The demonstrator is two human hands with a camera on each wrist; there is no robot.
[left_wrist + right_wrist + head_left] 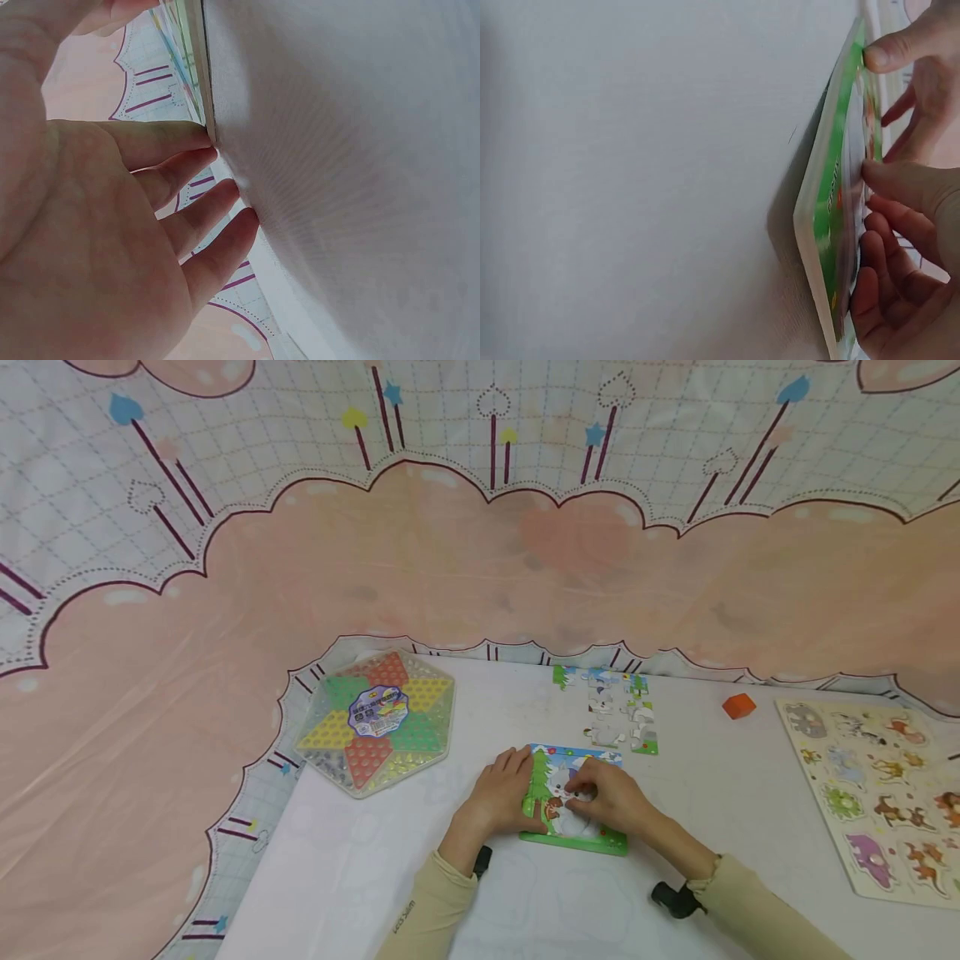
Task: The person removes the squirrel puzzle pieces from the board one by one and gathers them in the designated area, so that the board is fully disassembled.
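Observation:
A flat jigsaw puzzle (540, 842) with a green-bordered animal picture lies on the white table in the head view. My left hand (500, 795) rests along its left side, thumb over the lower left corner. In the left wrist view the other fingers (225, 196) reach the board's edge and the tabletop, fairly straight. My right hand (613, 795) is over the middle of the picture, thumb and forefinger bent around a piece at its surface. That piece is mostly hidden by the fingers. The right wrist view shows the right thumb (900, 180) touching the picture beside curled fingers.
Loose jigsaw pieces (606, 733) lie behind the puzzle. A hexagonal Chinese checkers box (397, 756) stands at left. An orange block (738, 706) and a wooden animal peg board (832, 843) are at right. A patterned cloth (465, 568) hangs behind the table.

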